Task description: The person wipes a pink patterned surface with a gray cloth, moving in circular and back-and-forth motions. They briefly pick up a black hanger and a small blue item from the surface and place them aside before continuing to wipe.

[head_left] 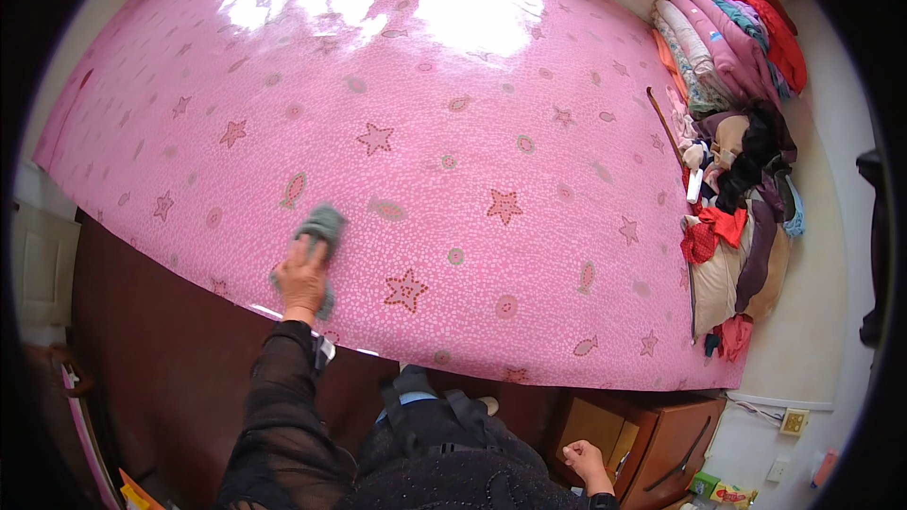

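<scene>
A grey-green cloth [324, 223] lies bunched on a pink, glossy bed cover [453, 255] patterned with starfish and fish. My left hand [304, 274] presses down on the cloth and grips it, near the front left edge of the cover. Part of the cloth shows beyond the fingertips and beside the wrist; it is a little blurred. Off to the right, my right hand [586, 461] hangs low in front of a wooden cabinet [652, 439]. Its fingers are curled in, and nothing shows in them.
Folded quilts [723, 42] are stacked at the far right corner. Below them lies a heap of clothes [746, 189], with a brown stick [664, 125] along its left side. A dark red-brown floor [170, 321] runs along the near side. A wall socket [794, 422] is at the lower right.
</scene>
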### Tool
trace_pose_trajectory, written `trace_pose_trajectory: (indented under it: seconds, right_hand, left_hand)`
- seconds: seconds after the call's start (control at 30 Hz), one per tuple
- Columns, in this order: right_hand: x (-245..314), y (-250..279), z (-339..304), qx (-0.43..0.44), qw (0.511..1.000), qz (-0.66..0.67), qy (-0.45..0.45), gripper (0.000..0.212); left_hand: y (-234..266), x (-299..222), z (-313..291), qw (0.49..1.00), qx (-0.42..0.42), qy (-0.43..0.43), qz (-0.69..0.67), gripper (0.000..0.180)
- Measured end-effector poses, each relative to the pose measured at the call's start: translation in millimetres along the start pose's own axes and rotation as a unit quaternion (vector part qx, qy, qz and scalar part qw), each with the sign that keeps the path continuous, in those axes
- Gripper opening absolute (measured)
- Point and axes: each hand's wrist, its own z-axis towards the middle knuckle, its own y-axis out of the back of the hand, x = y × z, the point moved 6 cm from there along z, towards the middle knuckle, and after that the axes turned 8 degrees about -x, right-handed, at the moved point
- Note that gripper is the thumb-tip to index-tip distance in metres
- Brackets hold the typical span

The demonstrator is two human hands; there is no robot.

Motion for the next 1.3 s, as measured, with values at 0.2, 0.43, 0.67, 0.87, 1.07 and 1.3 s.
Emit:
trace_pose_trajectory:
  seconds: [0.2, 0.43, 0.67, 0.87, 1.07, 1.3]
  right_hand:
    - [-7.2, 2.2, -4.8, 0.011, 1.0, -0.02, -0.017, 0.018]
    - [-42.5, 18.7, -10.1, 0.007, 0.997, -0.036, -0.07, 0.02]
    - [-49.5, 34.0, 7.0, -0.004, 0.999, 0.037, -0.036, 0.019]
    - [-86.3, 49.2, 7.0, 0.004, 0.997, 0.003, -0.073, 0.018]
    - [-128.0, 59.4, 8.0, 0.001, 0.993, 0.016, -0.116, 0.019]
    - [-125.0, 76.1, 39.0, 0.001, 0.999, 0.0, -0.035, 0.021]
  left_hand:
    - [-17.0, 71.2, 6.9, 0.939, 0.023, 0.339, 0.055, 0.049]
    - [-44.7, 5.7, 58.8, 0.934, 0.067, 0.347, 0.043, 0.057]
    - [-63.2, -163.5, 98.0, 0.967, 0.186, 0.171, -0.037, 0.06]
    - [-64.2, -341.4, 78.9, 0.97, 0.214, -0.032, -0.115, 0.052]
    - [-25.5, -485.1, -28.3, 0.912, 0.21, -0.277, -0.217, 0.049]
    - [26.1, -483.7, -128.2, 0.799, 0.168, -0.497, -0.294, 0.05]
